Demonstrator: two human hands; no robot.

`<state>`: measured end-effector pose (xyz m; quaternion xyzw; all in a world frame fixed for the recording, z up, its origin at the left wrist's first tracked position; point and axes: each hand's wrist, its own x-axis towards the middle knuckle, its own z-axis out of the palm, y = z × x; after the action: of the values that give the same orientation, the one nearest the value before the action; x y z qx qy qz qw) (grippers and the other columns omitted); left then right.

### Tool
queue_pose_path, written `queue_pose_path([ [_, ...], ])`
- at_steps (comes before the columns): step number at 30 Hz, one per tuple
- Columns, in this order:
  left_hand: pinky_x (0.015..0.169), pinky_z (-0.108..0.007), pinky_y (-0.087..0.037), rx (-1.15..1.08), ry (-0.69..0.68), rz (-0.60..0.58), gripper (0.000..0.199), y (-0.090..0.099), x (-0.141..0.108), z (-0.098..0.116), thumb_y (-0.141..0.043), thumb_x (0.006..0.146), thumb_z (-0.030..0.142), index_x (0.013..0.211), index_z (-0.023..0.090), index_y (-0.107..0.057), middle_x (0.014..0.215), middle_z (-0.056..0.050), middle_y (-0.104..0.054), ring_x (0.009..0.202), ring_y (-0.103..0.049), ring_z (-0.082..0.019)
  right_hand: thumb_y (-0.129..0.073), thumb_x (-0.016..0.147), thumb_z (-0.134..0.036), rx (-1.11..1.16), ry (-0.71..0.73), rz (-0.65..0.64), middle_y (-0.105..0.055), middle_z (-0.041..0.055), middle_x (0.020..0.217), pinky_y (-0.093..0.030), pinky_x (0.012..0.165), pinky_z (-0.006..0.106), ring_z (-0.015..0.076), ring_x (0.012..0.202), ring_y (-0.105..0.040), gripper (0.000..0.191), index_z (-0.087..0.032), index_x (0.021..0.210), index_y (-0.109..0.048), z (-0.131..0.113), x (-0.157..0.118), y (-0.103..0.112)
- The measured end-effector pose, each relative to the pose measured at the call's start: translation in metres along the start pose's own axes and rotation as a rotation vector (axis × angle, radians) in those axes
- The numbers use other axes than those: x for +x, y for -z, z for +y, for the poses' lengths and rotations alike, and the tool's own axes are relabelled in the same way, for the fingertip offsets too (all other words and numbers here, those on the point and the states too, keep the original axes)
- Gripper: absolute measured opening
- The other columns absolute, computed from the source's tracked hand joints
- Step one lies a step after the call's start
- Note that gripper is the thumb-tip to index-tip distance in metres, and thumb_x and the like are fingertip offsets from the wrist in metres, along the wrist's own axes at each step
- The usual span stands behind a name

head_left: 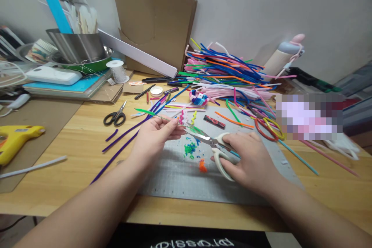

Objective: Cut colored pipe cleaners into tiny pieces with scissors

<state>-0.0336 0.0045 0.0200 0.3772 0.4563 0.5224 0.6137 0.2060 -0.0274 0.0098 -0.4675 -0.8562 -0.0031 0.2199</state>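
My left hand (155,135) is closed, thumb against fingers, on a thin green pipe cleaner (143,111) whose fuzzy end sticks out to the left. White-handled scissors (214,142) are gripped in my right hand (248,159), fingers through the loops. Their blades point left and reach the fingertips of my left hand, near a thin end of the pipe cleaner. Whether the blades touch it, I cannot tell. Below them on a grey cutting mat (171,180) lie a pile of green and blue fuzz bits (190,149) and an orange fuzz clump (202,165).
Black-handled scissors (115,115) and purple pipe cleaners (116,157) lie to the left, beyond them a yellow glue gun (20,141). A heap of colourful pipe cleaners (226,66) is at the back. Red-and-yellow-handled scissors (269,128) rest on the right, near a pale bottle (280,58).
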Motion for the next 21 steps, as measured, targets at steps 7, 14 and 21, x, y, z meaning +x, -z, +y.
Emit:
queue_pose_path([
  [7, 0.065, -0.024, -0.055, -0.019, -0.001, -0.034, 0.029, 0.0007, -0.0003, -0.0016, -0.079, 0.067, 0.037, 0.071, 0.015, -0.060, 0.069, -0.004, -0.075, 0.063, -0.070, -0.014, -0.062, 0.078, -0.032, -0.051, -0.015, -0.003, -0.058, 0.0009, 0.072, -0.027, 0.068, 0.032, 0.0203, 0.070, -0.051, 0.015, -0.020, 0.085, -0.056, 0.0014, 0.0025, -0.0026],
  [14, 0.072, -0.028, -0.056, 0.013, -0.041, -0.035, 0.026, -0.0002, -0.0013, 0.0001, -0.076, 0.071, 0.035, 0.072, 0.015, -0.059, 0.071, -0.005, -0.075, 0.071, -0.072, -0.017, -0.063, 0.079, -0.041, -0.013, -0.071, 0.049, -0.056, 0.0011, 0.071, -0.028, 0.065, 0.032, 0.0187, 0.067, -0.049, 0.024, -0.019, 0.084, -0.054, 0.0060, 0.0014, -0.0025],
  [21, 0.070, -0.027, -0.056, 0.037, -0.076, -0.019, 0.025, -0.0013, -0.0021, 0.0005, -0.077, 0.070, 0.033, 0.071, 0.016, -0.058, 0.068, -0.002, -0.074, 0.066, -0.070, -0.015, -0.061, 0.079, -0.033, 0.027, -0.041, -0.061, -0.058, 0.0011, 0.073, -0.028, 0.067, 0.032, 0.0190, 0.070, -0.049, 0.016, -0.020, 0.085, -0.055, 0.0050, 0.0037, -0.0023],
])
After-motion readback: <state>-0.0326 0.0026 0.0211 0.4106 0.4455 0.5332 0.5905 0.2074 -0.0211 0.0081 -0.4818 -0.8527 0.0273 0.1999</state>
